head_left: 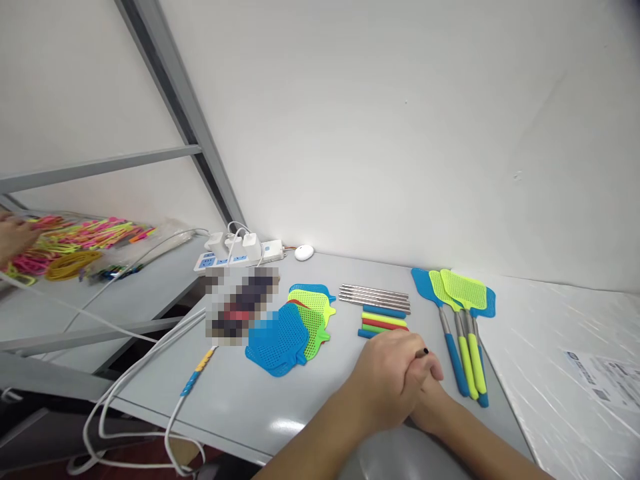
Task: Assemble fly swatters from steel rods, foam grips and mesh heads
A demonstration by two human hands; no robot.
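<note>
- Clenched inside the left hand (387,370), right of lower centre in the frame: a slim piece (423,352), showing only as a dark round end just above the thumb, pointing up and right.
- Buried in the grasp beyond that tip; impossible to tell full length or shape.
- Pressed in from below and to the right: the right hand (431,403), partly covered by the left, with fingers mostly out of sight; impossible to tell whether closed on the same piece.
- Stretched in from the bottom edge, slanting up and right: the left forearm, back of the hand uppermost. From the lower right, slanting up and left: the right forearm, both meeting at the hands.
- Right behind the left hand: coloured tubes (384,319) in blue, yellow, red and green, laid side by side on the table (240,400).
- Farther up the frame, past the tubes: a row of thin metal rods (374,296).
- Left of the hands: a fanned pile of swatter heads (283,337), mainly blue, yellow and green.
- Near on the right: blue and yellow swatters (475,363) with handles fitted, heads toward the wall.
</note>
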